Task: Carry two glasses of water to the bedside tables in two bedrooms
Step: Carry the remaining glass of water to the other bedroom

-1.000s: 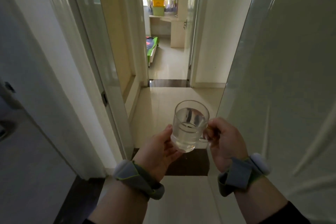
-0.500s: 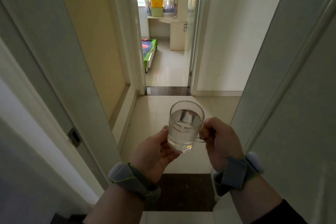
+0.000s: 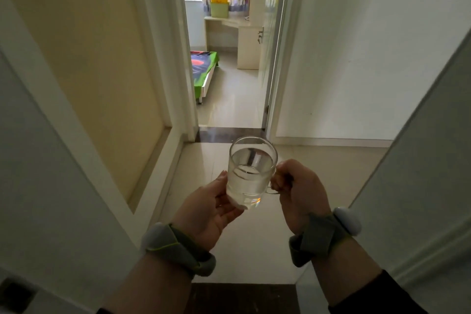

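A clear glass mug of water (image 3: 251, 173) is upright in front of me, roughly three-quarters full. My right hand (image 3: 300, 194) grips its handle with curled fingers. My left hand (image 3: 209, 206) lies palm up under the mug's base, its fingers supporting the bottom. Both wrists wear grey bands. No second glass and no bedside table is in view.
I stand in a doorway between a white door frame (image 3: 63, 135) on the left and a white door (image 3: 420, 160) on the right. Ahead, past a tiled hallway floor (image 3: 318, 173), an open door (image 3: 270, 46) leads into a bedroom with a green bed (image 3: 204, 69), desk (image 3: 237, 33) and stacked boxes (image 3: 218, 4).
I have moved forward through the doorway; the frames have slid past and the far bedroom looms larger. Both hands keep the same hold on the mug.
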The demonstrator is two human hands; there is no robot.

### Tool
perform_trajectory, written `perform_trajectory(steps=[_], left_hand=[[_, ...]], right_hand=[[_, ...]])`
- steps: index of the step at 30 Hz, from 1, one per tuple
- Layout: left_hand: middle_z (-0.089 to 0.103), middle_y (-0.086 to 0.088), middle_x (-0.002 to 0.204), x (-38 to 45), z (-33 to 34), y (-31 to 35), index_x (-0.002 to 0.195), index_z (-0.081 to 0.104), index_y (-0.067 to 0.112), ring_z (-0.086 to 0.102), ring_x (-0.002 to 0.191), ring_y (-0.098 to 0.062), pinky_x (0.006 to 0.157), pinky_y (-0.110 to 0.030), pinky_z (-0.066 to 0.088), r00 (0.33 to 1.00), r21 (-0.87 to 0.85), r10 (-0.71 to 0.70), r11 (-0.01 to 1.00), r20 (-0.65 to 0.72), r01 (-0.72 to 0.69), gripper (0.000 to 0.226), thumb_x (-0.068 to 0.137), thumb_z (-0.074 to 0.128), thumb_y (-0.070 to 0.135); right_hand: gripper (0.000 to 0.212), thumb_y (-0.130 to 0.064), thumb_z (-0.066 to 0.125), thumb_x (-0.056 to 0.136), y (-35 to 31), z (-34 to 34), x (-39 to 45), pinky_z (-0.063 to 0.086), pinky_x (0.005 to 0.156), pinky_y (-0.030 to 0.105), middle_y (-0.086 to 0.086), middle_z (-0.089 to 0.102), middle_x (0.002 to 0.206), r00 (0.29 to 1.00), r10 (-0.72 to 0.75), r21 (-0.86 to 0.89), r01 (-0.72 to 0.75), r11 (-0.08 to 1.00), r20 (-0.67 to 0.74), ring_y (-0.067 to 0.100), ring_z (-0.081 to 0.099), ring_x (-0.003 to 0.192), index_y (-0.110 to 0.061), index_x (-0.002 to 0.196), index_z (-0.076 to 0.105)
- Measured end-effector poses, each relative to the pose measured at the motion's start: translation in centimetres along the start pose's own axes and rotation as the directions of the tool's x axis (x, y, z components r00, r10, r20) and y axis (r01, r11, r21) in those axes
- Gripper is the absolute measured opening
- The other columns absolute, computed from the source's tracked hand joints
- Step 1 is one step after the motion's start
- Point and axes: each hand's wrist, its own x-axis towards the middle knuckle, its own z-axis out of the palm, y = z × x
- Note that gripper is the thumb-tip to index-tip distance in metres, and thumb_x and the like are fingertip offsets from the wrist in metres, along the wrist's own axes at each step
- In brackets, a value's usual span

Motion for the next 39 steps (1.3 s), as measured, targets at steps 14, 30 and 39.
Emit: perform_trajectory(steps=[14,30,39], left_hand=[[0.070,-0.016,0.105,21.0,2.4,13.1,0.114,0.059,0.007,0.068,0.094,-0.029,0.070,-0.036,0.056,0.998,0.053,-0.040,0.998,0.051,0.037,0.039,0.091,0.051,0.037],[0.069,-0.014,0.102,47.0,11.0,25.4,0.117,0.059,0.006,0.067,0.089,-0.027,0.074,-0.036,0.054,1.000,0.024,-0.003,1.000,-0.003,0.003,0.041,0.092,0.050,0.037],[0.066,-0.013,0.102,62.1,12.0,33.5,0.112,0.060,0.006,0.063,0.091,-0.027,0.074,-0.036,0.054,0.999,0.073,0.014,0.997,-0.035,-0.011,0.037,0.091,0.052,0.035]], right_hand=[[0.054,-0.002,0.043,0.082,2.0,4.7,22.1,0.032,0.062,0.038,-0.009,0.038,0.039,0.962,0.210,0.228,-0.168,0.959,-0.176,0.017,0.033,0.053,-0.020,0.032,0.043],[0.050,-0.002,0.046,0.078,7.2,2.7,52.8,0.033,0.062,0.034,-0.005,0.035,0.038,0.961,0.257,0.295,-0.218,0.930,-0.101,0.013,0.034,0.047,-0.021,0.032,0.039],[0.041,-0.012,0.049,0.072,12.1,4.8,69.2,0.031,0.059,0.035,-0.007,0.037,0.038,0.969,0.237,0.245,-0.212,0.946,-0.076,0.017,0.031,0.051,-0.018,0.031,0.043]])
